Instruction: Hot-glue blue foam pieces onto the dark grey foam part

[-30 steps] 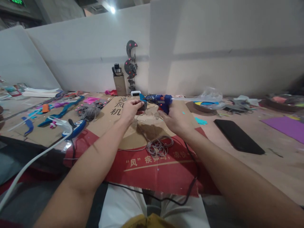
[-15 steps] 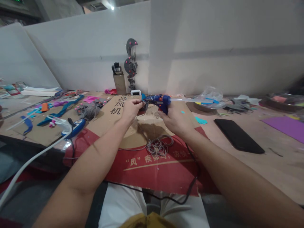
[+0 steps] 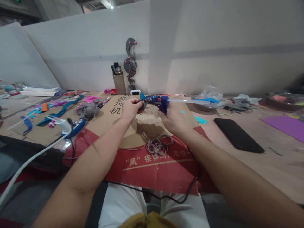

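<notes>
In the middle of the head view, my right hand (image 3: 175,119) is wrapped round the handle of a blue hot glue gun (image 3: 162,100). A long translucent glue stick (image 3: 185,101) juts from the gun's back, to the right. My left hand (image 3: 130,110) pinches a small dark grey piece (image 3: 142,106) between thumb and fingers, right at the gun's nozzle. A pointed blue bit (image 3: 142,96) stands up beside that piece; whether they are joined I cannot tell. Below my hands, a loose tangle of grey cord (image 3: 158,145) lies on the cardboard (image 3: 152,174).
A black phone (image 3: 237,135) and a purple sheet (image 3: 283,125) lie at right. Behind are a bottle (image 3: 119,80) and a dark hanging ornament (image 3: 130,65). Grey yarn (image 3: 90,110), a blue-and-white device (image 3: 75,128) and a white cable (image 3: 35,161) are at left. The gun's black cord (image 3: 187,198) loops across the front edge.
The glue gun has shifted slightly left and lower at its back. More of the blue bit now shows above the dark piece. Both hands keep their grip.
</notes>
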The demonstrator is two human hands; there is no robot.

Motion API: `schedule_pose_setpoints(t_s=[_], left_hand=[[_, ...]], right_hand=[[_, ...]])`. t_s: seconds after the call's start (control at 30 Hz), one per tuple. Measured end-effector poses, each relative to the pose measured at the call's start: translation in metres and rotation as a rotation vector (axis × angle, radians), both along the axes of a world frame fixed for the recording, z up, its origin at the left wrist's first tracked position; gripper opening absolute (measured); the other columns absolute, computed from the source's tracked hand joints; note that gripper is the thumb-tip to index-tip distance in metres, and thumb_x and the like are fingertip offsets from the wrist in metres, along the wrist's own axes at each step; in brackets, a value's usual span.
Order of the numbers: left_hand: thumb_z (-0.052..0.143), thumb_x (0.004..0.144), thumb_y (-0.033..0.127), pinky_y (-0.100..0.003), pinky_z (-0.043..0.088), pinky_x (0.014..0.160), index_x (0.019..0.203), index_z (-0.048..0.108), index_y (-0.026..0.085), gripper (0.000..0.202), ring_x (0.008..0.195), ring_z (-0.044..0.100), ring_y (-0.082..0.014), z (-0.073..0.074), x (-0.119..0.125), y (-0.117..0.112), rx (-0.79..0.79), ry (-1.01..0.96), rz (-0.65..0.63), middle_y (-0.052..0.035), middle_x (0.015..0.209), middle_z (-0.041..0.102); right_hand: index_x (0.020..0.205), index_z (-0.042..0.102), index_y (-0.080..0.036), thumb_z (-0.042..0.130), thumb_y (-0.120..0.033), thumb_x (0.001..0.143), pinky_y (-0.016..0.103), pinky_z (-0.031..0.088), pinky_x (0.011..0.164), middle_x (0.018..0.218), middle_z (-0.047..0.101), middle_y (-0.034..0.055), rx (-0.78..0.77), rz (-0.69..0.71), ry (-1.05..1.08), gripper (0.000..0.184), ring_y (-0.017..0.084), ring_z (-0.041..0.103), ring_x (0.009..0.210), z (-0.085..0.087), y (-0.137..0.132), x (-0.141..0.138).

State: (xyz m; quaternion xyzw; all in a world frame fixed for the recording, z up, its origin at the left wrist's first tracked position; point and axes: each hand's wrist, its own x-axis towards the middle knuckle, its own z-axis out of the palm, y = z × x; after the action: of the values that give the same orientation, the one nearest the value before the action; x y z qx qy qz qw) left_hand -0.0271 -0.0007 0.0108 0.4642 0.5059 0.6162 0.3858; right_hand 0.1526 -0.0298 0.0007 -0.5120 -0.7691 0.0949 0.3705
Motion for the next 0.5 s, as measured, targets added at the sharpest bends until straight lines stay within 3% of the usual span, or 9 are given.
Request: schedule_pose_setpoints(t_s=[0.5], left_hand=[[0.071,0.071,0.017,-0.025,0.053,0.056,0.070,0.070,0.012,0.005,0.060,0.059,-0.0121,0.0000,-0.0047,0.0020,0.034,-0.012,-0.009,-0.0049,0.069,0.066]], right_hand=[[0.125,0.053,-0.014,0.050,-0.027,0.088,0.047,0.047,0.090,0.116,0.065,0.0186,-0.039,-0.035,0.018,0.040,0.034,0.061,0.107,0.0048,-0.0029,0.0002]])
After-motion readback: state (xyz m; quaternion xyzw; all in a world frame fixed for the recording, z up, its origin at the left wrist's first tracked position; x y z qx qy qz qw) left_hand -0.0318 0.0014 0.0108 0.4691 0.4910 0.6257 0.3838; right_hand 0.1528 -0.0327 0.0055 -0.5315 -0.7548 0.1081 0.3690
